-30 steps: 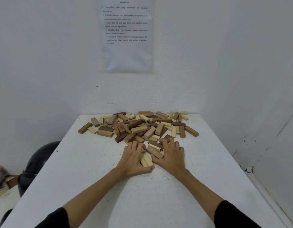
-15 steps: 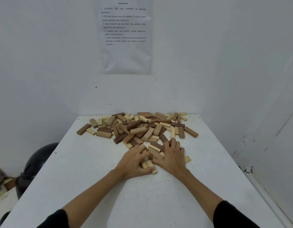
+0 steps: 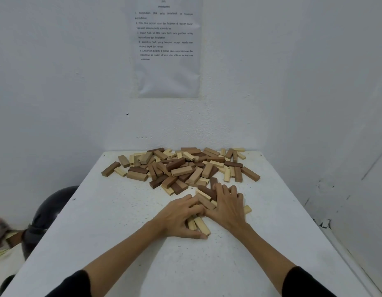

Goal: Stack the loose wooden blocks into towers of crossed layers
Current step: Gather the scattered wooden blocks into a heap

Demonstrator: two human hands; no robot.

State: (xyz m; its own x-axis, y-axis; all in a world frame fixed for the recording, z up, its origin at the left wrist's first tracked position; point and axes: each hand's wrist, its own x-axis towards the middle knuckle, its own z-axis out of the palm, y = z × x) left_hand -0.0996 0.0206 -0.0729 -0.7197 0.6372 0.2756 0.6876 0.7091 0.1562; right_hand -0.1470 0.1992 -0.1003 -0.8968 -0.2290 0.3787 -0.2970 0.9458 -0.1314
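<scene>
Blocks all across the far half of the white table (image 3: 121, 232): a loose heap of wooden blocks (image 3: 181, 166) in pale, tan and dark brown, lying flat at every angle, some overlapping, none stacked into a tower yet. Both hands are down at the near edge of the heap, side by side and touching. The left hand (image 3: 179, 219) lies over a small cluster, fingers bent across the tops, thumb stretched along the tabletop against the near end of two pale blocks (image 3: 201, 226) that poke out beneath it; whether it truly grips them or only covers them, I cannot tell. The right hand (image 3: 226, 207) is laid flat, fingers spread and fairly straight, pressing on tan and brown pieces at the heap's tip. One pale block end (image 3: 247, 209) peeks out just beside its outer edge. Black sleeves (image 3: 303, 284) show at the bottom of the view. On the white wall behind hangs a printed sheet (image 3: 167, 50), its text too small to read. Off the table's left side sits a dark rounded object (image 3: 50, 209).
</scene>
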